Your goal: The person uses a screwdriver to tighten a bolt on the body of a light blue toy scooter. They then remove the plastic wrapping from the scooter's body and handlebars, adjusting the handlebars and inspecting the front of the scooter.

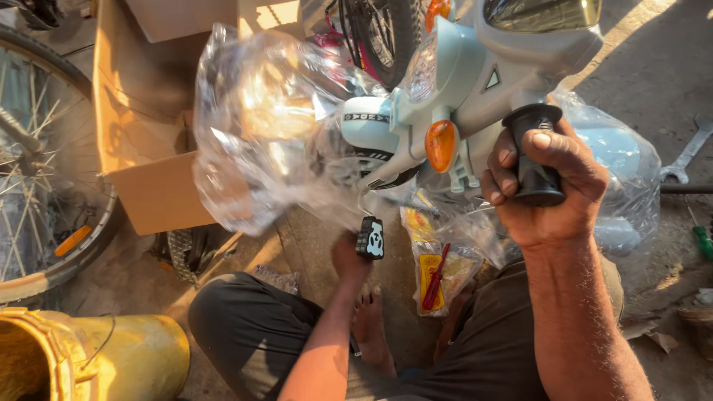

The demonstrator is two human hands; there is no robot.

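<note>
My right hand [546, 189] is closed around the black handlebar grip [533, 160] of a pale grey toy scooter [475, 82] with orange indicator lamps [441, 145], held up in front of me. Clear plastic wrapping [260, 126] hangs off the scooter's left side and covers its rear. My left hand [350, 260] reaches low beneath the scooter, fingers pinched on a small black tag with a white panda face [370, 238] that dangles from it.
An open cardboard box [148, 111] stands at the left beside a bicycle wheel [37, 171]. A yellow bucket [96, 356] lies at bottom left. A plastic bag with red tools [438, 278] rests between my legs. A spanner [687, 160] and green-handled screwdriver [702, 241] lie at right.
</note>
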